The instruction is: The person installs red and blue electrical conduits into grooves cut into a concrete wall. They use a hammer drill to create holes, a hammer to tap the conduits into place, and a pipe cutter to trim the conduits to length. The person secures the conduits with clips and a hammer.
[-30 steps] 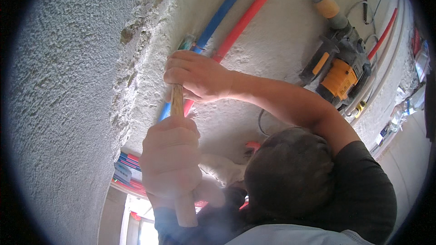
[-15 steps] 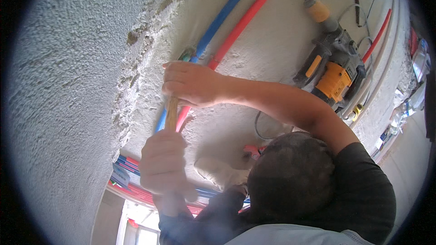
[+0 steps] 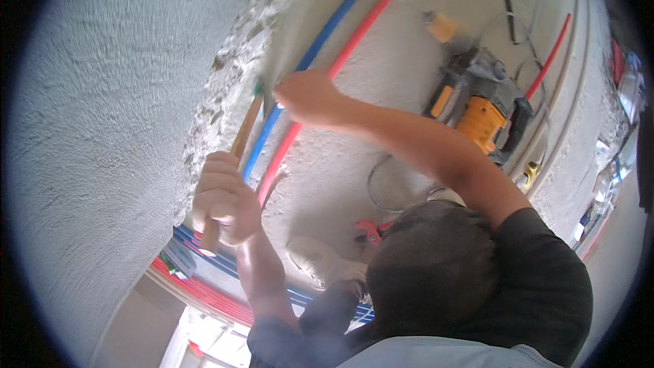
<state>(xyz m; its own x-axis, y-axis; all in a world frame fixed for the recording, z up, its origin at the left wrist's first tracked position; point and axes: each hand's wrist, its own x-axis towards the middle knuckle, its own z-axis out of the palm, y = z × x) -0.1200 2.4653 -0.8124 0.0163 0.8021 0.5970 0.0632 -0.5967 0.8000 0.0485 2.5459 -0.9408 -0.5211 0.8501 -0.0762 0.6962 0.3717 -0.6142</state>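
My left hand (image 3: 225,201) is closed round the wooden handle of a hammer (image 3: 246,128). The handle's butt sticks out below my fist, and the small, greenish, blurred head is up by the broken base of the wall. Beside that head, my right hand (image 3: 308,99) is closed over the blue pipe (image 3: 320,44). Whatever its fingers pinch is hidden. A red pipe (image 3: 357,37) runs alongside the blue one, passing under my right wrist. Both lie on the dusty concrete floor (image 3: 327,197).
A rough plastered wall (image 3: 122,116) rises on the left. An orange and black rotary hammer (image 3: 480,119) with a cable lies on the right. A red tool (image 3: 370,232) is near my shoe (image 3: 317,259) and dark knee (image 3: 436,259). Red and blue pipes (image 3: 204,289) cross the lower left.
My left hand has moved slightly left and up, and the hammer now tilts with its head apart from my right hand. The whole view has shifted a little.
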